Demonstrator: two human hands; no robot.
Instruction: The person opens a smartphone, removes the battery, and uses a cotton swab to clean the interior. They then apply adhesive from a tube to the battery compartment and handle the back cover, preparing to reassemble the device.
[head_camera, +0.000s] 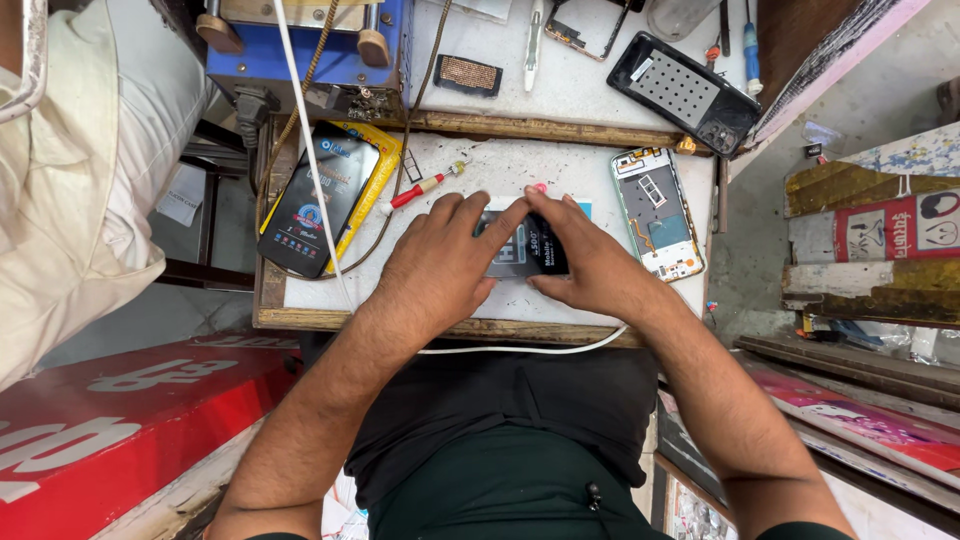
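My left hand (440, 265) and my right hand (590, 262) both press on a flat black phone battery (528, 255) that lies on the small white work table (560, 180). Fingers of both hands cover most of the battery, and only its middle shows. To the right of my right hand lies an opened phone body (657, 212) with its inner parts exposed. Left of my left hand a red-handled screwdriver (420, 187) rests on the table.
A black and yellow package (325, 195) lies at the table's left end. A white cable (310, 150) crosses the table. Behind are a blue machine (310, 50), a black phone back cover (685, 92) and small tools. A person in light clothing (80, 170) stands at left.
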